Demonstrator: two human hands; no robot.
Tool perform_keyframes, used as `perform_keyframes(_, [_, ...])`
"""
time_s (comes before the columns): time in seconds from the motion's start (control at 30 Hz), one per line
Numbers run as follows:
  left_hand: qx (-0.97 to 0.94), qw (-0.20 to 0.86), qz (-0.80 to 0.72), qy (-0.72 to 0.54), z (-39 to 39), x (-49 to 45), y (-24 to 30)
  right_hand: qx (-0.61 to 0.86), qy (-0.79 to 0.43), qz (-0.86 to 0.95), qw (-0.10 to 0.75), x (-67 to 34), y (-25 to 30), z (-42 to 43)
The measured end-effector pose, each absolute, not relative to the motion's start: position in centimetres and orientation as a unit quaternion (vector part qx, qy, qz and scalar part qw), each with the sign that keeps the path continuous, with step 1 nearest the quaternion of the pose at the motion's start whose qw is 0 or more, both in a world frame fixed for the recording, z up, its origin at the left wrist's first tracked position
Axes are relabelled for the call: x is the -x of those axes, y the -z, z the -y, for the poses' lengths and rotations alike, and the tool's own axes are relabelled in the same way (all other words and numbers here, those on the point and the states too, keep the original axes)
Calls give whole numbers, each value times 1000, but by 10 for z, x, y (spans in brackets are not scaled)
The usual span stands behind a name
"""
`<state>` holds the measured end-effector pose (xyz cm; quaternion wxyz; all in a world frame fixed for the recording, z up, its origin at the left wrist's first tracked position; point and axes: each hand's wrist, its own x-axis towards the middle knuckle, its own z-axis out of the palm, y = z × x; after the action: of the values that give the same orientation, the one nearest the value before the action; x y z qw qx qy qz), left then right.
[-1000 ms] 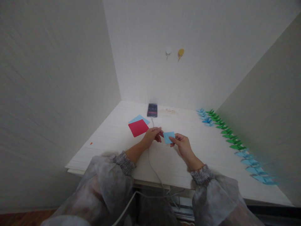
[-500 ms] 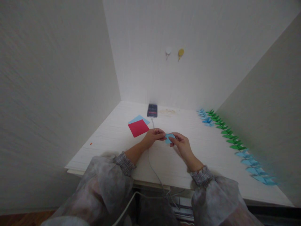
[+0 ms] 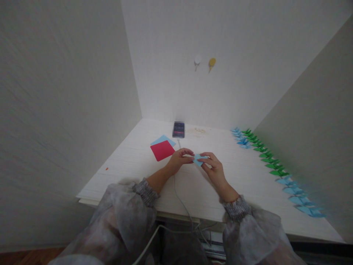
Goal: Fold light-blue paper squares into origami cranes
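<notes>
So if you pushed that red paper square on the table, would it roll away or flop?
The red paper square lies flat on the table, so it would probably slide, not roll. It looks thin like a sheet, so lifted by one corner it would likely droop. It seems very light.

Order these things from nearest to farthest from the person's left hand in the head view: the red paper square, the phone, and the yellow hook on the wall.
From the left hand:
1. Red paper square, on the table just left of the hand and slightly beyond it.
2. Phone, farther back on the table, near the wall.
3. Yellow hook, high on the back wall, to the right.
</notes>
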<state>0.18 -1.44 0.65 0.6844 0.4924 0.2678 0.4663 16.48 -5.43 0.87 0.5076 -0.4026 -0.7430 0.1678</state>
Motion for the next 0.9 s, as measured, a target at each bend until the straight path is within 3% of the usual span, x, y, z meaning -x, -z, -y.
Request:
perform_keyframes(0.27, [-433, 766, -274, -388, 14, 1, -6, 367, -180, 782, 471, -162, -14, 59])
perform_keyframes(0.5, [-444, 745, -292, -403, 12, 2, -5, 385, -200, 750, 499, -162, -14, 58])
perform_keyframes(0.9, [-477, 726, -280, -408, 12, 0, -1, 486, -372, 595, 521, -161, -1, 50])
